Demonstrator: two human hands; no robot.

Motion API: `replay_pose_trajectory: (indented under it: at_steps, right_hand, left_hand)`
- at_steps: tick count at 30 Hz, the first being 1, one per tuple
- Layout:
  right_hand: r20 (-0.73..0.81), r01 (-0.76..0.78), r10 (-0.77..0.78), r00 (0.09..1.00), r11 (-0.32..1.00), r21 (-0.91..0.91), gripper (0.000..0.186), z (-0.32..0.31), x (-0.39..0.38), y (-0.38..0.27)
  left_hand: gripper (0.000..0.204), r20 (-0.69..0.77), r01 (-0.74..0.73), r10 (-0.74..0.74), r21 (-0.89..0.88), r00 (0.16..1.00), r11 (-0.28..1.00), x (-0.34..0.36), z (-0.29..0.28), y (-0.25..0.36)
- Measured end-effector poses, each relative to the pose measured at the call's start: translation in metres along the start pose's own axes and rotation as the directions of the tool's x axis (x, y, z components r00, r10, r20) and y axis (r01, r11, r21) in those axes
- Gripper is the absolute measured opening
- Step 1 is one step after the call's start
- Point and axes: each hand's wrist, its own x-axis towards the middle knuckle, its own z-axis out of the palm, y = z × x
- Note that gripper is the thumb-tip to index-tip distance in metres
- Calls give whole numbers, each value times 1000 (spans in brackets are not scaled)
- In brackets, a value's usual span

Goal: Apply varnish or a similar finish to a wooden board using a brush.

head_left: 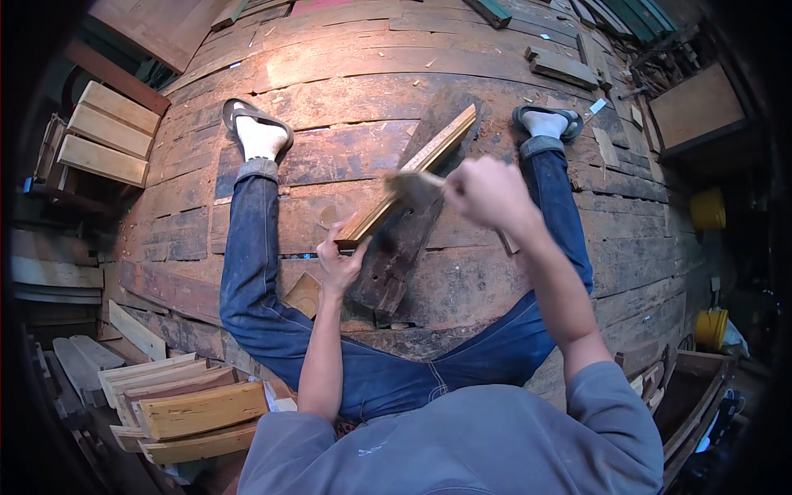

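My left hand is closed around the near end of a narrow wooden strip. The strip slants away to the right above a dark, worn plank on the floor. In my right hand, a fist, is the pale handle of a short tool. Its wide greyish head, with a tan edge, is over the middle of the strip. Motion smears the head, so I cannot make out the tool's kind, nor whether it touches the wood.
My legs, in blue jeans, spread either side of the plank on a board floor strewn with shavings. Curved wooden pieces pile up at the lower left. Pale boards stack farther left. Yellow buckets and a wooden box stand right.
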Motion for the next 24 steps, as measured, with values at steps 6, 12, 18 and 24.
replay_pose_trajectory:
  at_steps: [6,12,18,24]
  right_hand:
    - [-146,-268,257,955,961,-64,23,-15,54,77]
    - [-384,-318,233,894,932,-176,22,-8,71,96]
    - [-454,-366,249,856,911,-191,19,7,80,105]
    - [-373,-334,222,901,904,-267,21,16,55,82]
  left_hand:
    - [39,-17,22,-22,-5,1000,1000,2,0,5]
    - [41,-15,35,-36,-63,999,997,0,2,-1]
    - [40,26,56,-55,-41,998,998,-1,0,2]
    - [43,19,26,-26,5,999,1000,2,1,12]
